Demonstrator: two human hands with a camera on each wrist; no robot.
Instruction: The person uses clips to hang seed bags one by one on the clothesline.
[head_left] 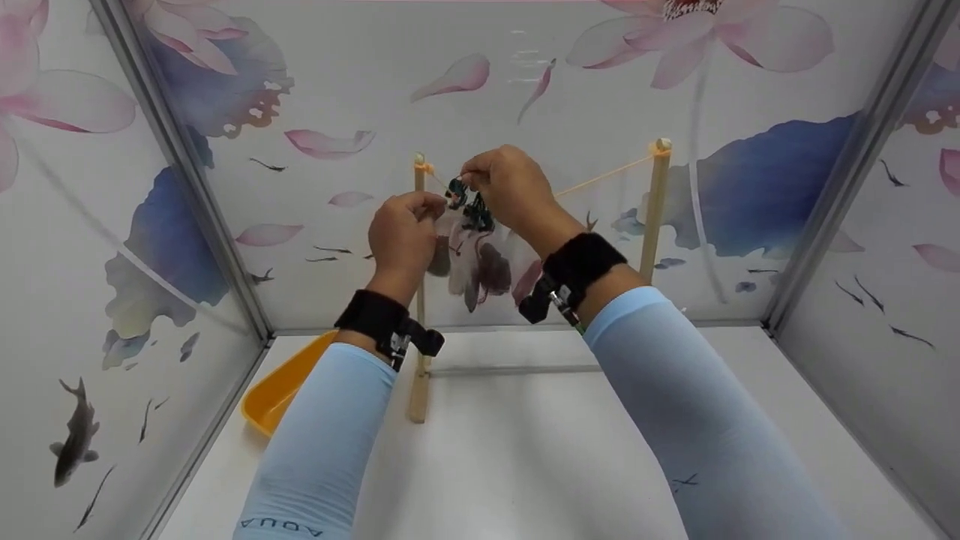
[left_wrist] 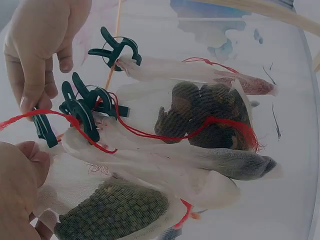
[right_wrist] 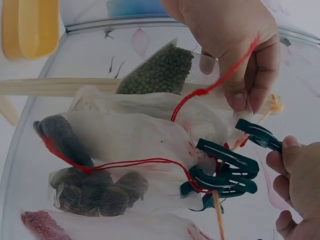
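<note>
My left hand (head_left: 409, 229) pinches the top corner of a white mesh bag of small green beans (left_wrist: 115, 207) beside an orange cord (head_left: 600, 178). With thumb and fingers my right hand (head_left: 517, 187) pinches a dark green spring clip (right_wrist: 258, 134) by its handle end; its other end is right at the bag's top edge by the cord. More dark green spring clips (left_wrist: 82, 110) hold other mesh bags on the cord. Among these are a bag with dark lumpy pieces (left_wrist: 205, 112), one with a grey-dark end (left_wrist: 240, 162) and one with reddish contents (right_wrist: 45, 227). Red drawstrings (right_wrist: 135, 162) trail across them.
The cord runs between a left wooden post (head_left: 420, 300) and a right wooden post (head_left: 656, 210). A yellow tray (head_left: 262, 409) stands on the white table (head_left: 510, 457) at the left, partly behind my left sleeve. Printed panels (head_left: 420, 37) enclose the back and sides.
</note>
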